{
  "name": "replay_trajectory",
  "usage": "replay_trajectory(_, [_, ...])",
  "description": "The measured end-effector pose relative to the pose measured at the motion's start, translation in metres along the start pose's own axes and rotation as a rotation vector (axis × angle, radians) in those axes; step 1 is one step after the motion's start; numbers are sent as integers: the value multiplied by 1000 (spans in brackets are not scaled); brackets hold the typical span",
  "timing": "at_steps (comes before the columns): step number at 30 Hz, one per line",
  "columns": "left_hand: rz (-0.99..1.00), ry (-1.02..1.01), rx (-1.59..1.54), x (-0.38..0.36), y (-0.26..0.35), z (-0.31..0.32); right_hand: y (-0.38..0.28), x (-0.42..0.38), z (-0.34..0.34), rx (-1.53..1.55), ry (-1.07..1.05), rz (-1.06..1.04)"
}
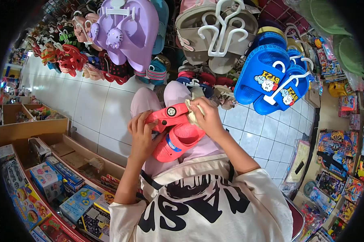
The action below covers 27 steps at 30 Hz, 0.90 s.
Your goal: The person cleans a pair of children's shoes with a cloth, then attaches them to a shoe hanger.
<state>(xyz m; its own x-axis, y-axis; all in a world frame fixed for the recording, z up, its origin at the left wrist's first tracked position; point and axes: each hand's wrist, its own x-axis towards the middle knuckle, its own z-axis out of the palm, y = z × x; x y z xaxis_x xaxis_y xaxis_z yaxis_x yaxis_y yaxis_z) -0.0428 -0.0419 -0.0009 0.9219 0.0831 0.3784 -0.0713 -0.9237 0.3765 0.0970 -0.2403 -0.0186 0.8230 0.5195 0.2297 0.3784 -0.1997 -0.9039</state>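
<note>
Over my lap is a pair of red child's clogs. The upper clog (176, 119) lies on its side and has a black-and-white toy-car wheel on it. Just below it, the other clog (182, 137) shows its open foot hole and a blue patch. My left hand (140, 126) is closed around the left end of the upper clog, its fingers partly hiding it. A pale yellow cloth (192, 116) is pinched in my right hand (206, 114), against the right end of the same clog.
Lilac sandals (139, 32), taupe sandals (192, 38) and blue slides (254, 74) hang close in front. Boxed toys (46, 177) fill a wooden shelf at my left. Packaged toys (331, 181) line the right side. White floor tiles (91, 101) show between.
</note>
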Motion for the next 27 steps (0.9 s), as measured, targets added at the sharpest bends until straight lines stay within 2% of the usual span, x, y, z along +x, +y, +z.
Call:
replay_trajectory(4, [37, -36, -10, 5, 3, -4, 2, 15, -15, -114, -116, 41])
replay_trajectory(8, [26, -143, -132, 24, 6, -26, -28, 35, -27, -94, 54, -142])
replay_trajectory(11, [-100, -10, -299, 18, 0, -11, -74, 46, -21, -215, -20, -489])
replay_trajectory(12, [-17, 52, -292, 16, -5, -3, -77, 46, -12, -278, -114, -531])
replay_trajectory(14, [-17, 107, -297, 12, -11, 7, -78, 44, 6, -404, -302, -616])
replay_trajectory(15, [-14, 136, -301, 12, -12, 9, -69, 41, 10, -414, -357, -575])
replay_trajectory(18, [-6, 35, -179, 19, 0, 3, -50, 42, 1, -425, -543, -447])
replay_trajectory(21, [-44, 30, -201, 14, -2, 11, -54, 47, -19, -569, -621, -380])
replay_trajectory(23, [-116, 54, -204, 15, -1, 2, -59, 50, -44, -796, -597, -407])
replay_trajectory(27, [-141, -27, -250, 19, 2, -13, -90, 54, -62, -645, -615, -223])
